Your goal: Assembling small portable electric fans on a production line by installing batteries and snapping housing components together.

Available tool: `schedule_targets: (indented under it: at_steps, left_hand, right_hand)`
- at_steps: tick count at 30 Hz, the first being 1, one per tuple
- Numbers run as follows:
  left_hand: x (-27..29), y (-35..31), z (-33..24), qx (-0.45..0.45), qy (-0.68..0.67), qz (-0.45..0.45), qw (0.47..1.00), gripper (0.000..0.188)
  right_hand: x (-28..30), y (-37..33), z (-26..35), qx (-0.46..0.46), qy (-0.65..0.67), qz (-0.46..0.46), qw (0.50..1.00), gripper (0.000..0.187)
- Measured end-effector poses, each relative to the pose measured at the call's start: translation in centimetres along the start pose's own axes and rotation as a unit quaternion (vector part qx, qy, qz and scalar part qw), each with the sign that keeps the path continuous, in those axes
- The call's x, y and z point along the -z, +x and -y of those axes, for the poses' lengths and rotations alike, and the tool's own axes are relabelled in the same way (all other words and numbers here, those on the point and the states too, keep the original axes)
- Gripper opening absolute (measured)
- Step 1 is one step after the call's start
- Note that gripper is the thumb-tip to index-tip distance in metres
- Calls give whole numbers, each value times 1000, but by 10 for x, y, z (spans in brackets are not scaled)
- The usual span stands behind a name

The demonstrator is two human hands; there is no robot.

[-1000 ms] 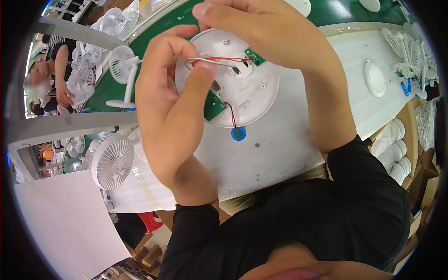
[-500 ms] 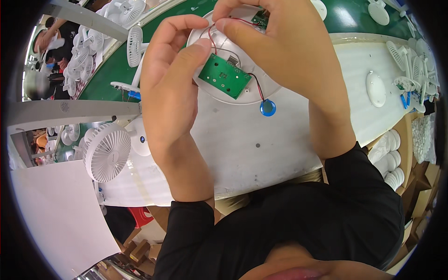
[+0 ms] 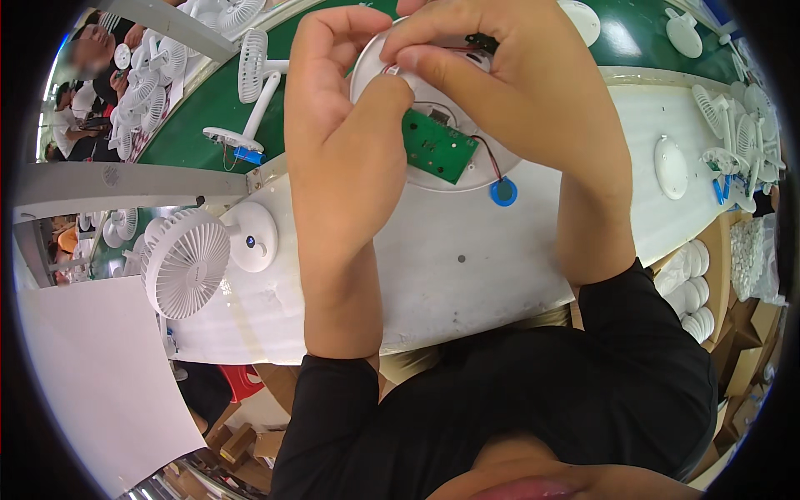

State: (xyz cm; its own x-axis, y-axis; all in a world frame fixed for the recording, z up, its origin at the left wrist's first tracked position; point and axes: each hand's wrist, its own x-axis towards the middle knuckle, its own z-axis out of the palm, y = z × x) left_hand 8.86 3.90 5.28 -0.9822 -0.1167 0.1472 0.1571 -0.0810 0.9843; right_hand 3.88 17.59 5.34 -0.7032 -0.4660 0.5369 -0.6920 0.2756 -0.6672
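A white round base [image 3: 435,182] lies hollow side up under my hands. On it sits a green circuit board [image 3: 440,147], and a red and black wire pair runs from the board to a blue disc [image 3: 503,192] at the base's near edge. My right hand [image 3: 512,79] pinches a thin red wire [image 3: 454,48] between thumb and forefinger. Against those fingertips, my left hand [image 3: 346,133] is closed with its thumb pressed in, on the wire ends; the exact grip is partly hidden. A second small dark board [image 3: 482,42] shows partly behind my right fingers.
A white fan [image 3: 192,265] stands at left beside a grey metal frame [image 3: 125,185]. Another fan with a blue part [image 3: 248,155] lies on the green surface. An oval white cover [image 3: 672,167] and several fan parts are at right; white discs fill a carton [image 3: 693,287]. People work at far left.
The base, board and blue disc have shifted slightly right in view. My left hand has moved right, and its thumb now meets the right hand's fingertips.
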Motion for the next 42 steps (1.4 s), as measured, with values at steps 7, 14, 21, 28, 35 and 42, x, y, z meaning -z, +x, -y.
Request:
schedule_targets:
  at_steps: [7,14,21,28,35,42]
  left_hand:
    - [11,3,3,9,-58,51,997,36]
    - [28,5,0,-13,56,115,992,28]
    - [38,2,-4,20,55,51,997,17]
    - [20,10,24,-7,116,-126,985,12]
    - [0,12,31,-44,163,-121,978,10]
    - [-28,24,34,-44,131,-120,983,10]
  right_hand:
    - [5,1,9,-58,-29,-1,998,9]
    - [3,-4,3,-105,-17,-42,993,9]
    - [26,-2,14,-301,-28,-135,944,5]
    - [44,-30,-17,-346,137,24,928,41]
    - [10,-24,-76,-199,125,-168,957,16]
    - [34,-15,-70,-102,119,-267,951,24]
